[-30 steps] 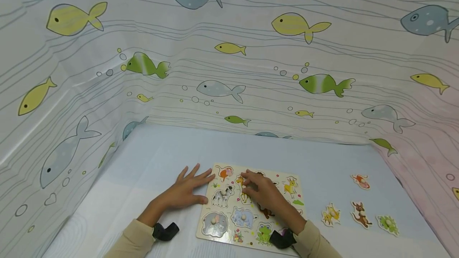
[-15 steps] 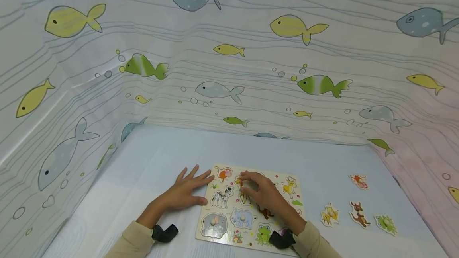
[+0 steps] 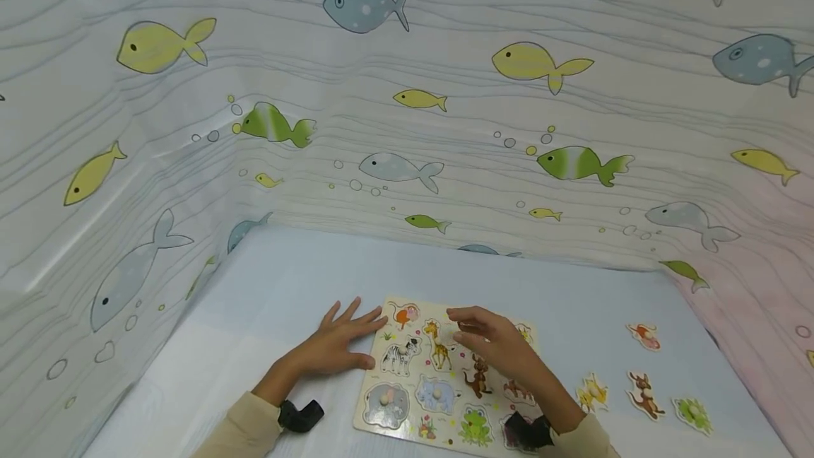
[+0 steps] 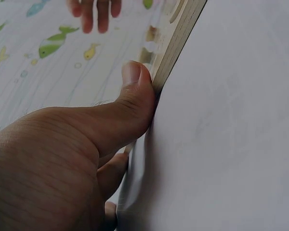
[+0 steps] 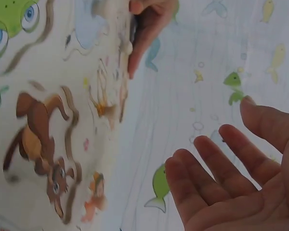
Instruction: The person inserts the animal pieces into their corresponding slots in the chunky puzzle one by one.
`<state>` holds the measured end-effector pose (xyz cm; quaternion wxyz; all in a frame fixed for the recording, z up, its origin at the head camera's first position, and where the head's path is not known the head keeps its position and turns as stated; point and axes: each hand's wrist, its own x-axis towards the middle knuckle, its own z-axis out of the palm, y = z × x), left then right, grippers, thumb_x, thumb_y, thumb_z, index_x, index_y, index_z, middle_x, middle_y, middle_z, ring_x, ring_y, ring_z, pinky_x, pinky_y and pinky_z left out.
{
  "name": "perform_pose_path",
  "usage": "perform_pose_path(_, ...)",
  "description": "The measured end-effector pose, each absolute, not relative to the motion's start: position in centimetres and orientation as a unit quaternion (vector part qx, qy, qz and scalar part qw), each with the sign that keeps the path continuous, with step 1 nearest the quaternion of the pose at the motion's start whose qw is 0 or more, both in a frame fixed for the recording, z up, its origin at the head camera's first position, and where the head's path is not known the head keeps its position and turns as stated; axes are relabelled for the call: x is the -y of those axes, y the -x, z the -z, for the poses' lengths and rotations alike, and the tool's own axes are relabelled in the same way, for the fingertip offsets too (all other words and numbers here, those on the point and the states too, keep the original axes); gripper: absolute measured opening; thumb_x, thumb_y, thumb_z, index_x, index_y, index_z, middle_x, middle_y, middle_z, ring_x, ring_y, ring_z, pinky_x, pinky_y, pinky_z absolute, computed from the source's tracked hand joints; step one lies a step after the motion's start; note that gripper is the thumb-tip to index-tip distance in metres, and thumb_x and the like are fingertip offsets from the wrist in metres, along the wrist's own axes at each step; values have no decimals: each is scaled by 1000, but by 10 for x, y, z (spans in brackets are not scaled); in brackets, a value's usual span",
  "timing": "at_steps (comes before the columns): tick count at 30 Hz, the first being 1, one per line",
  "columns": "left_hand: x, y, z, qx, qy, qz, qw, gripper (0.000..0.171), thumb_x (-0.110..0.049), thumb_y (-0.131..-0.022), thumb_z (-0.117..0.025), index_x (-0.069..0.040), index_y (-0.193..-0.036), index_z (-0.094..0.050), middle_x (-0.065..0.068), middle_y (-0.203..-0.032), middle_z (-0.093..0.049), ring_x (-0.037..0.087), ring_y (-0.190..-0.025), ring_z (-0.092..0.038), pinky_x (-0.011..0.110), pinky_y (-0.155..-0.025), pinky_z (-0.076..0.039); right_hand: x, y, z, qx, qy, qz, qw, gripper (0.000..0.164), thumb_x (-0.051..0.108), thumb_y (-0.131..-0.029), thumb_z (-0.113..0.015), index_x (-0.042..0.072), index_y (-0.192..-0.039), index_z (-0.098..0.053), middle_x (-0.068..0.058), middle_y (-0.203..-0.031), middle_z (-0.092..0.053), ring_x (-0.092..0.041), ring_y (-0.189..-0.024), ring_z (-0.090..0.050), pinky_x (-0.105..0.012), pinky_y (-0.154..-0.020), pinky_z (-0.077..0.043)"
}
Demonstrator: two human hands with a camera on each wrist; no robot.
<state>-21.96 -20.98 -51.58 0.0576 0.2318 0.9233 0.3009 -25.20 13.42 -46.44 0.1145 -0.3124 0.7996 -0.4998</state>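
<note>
Looks like a small booth, with fish-print sheets (image 3: 470, 126) on three sides of a pale bench (image 3: 305, 267)

I can cross the table (image 3: 356, 260) beyond the board (image 3: 448, 424); the left hand (image 3: 337, 346) blocks its left edge, the right forearm (image 3: 555, 393) its right.

The puzzle board (image 4: 178, 43) shows a bare wooden edge; the elephant piece (image 3: 388, 412) is glossy, the surface (image 3: 356, 260) smooth, my sleeves (image 3: 242, 424) matt cloth.

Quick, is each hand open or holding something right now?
Left hand: open, fingers spread, at the edge of the puzzle board.
Right hand: open above the board, holding nothing.
</note>
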Motion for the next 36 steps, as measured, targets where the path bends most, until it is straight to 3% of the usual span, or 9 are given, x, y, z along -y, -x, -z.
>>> perform_pose_path(4, 207, 219, 517, -927, -221, -296, 69, 78, -52, -84, -71, -22, -152, -44, 3, -162, -33, 45, -154, -8, 67, -120, 6, -161, 251, 455, -811, 290, 497, 104, 38, 26, -100, -61, 12, -136, -58, -19, -138, -60, -43, -123, -60, -28, -96, -56)
perform_pose_path(7, 207, 219, 516, -928, -219, -292, 69, 79, -52, -84, -71, -21, -152, -44, 3, -162, -33, 45, -154, -8, 67, -120, 6, -187, 250, 451, -831, 264, 481, 91, 37, 27, -100, -61, 11, -133, -60, -18, -136, -62, -39, -122, -62, -23, -93, -57)
perform_pose_path(11, 208, 219, 515, -928, -218, -295, 69, 79, -51, -84, -71, -21, -152, -44, 4, -162, -33, 45, -154, -7, 67, -120, 6, -226, 247, 448, -853, 222, 467, 72, 35, 27, -101, -61, 10, -131, -62, -16, -133, -64, -19, -119, -66, -18, -90, -56)
perform_pose_path(14, 208, 219, 515, -927, -219, -296, 69, 79, -53, -84, -70, -21, -152, -44, 4, -162, -33, 45, -154, -7, 67, -120, 6, -255, 243, 447, -870, 171, 458, 65, 36, 33, -101, -60, 14, -131, -62, -12, -135, -64, -1, -116, -64, -16, -90, -54)
perform_pose_path(17, 210, 219, 516, -929, -215, -292, 70, 80, -55, -83, -69, -21, -152, -44, 3, -163, -33, 45, -154, -7, 67, -120, 6, -278, 238, 448, -884, 126, 445, 66, 39, 40, -100, -59, 17, -132, -62, -8, -136, -64, 9, -112, -60, -15, -88, -54)
perform_pose_path(22, 212, 219, 517, -928, -215, -296, 68, 81, -56, -83, -69, -21, -151, -45, 2, -162, -33, 45, -154, -7, 66, -120, 6, -302, 229, 455, -895, 78, 431, 85, 42, 40, -99, -60, 16, -133, -62, -10, -136, -64, 5, -111, -63, -15, -84, -54)
perform_pose_path(27, 212, 219, 517, -927, -231, -291, 54, 80, -54, -83, -69, -19, -151, -45, 5, -162, -34, 47, -153, -10, 68, -120, 4, -320, 220, 467, -892, 92, 429, 107, 38, 30, -98, -65, 10, -131, -64, -13, -136, -65, 10, -113, -60, -12, -83, -54)
perform_pose_path(31, 211, 219, 517, -927, -235, -289, 50, 80, -54, -84, -69, -18, -151, -45, 6, -161, -35, 49, -152, -11, 70, -119, 3, -334, 216, 476, -893, 124, 418, 117, 36, 28, -97, -67, 13, -129, -66, -8, -138, -64, 22, -117, -49, -7, -89, -48)
perform_pose_path(36, 210, 220, 518, -927, -234, -288, 60, 80, -55, -84, -68, -20, -152, -44, 5, -162, -34, 48, -153, -9, 68, -119, 4, -348, 216, 488, -884, 152, 421, 135, 36, 25, -95, -69, 14, -129, -67, -3, -141, -61, 24, -122, -42, -1, -94, -40)
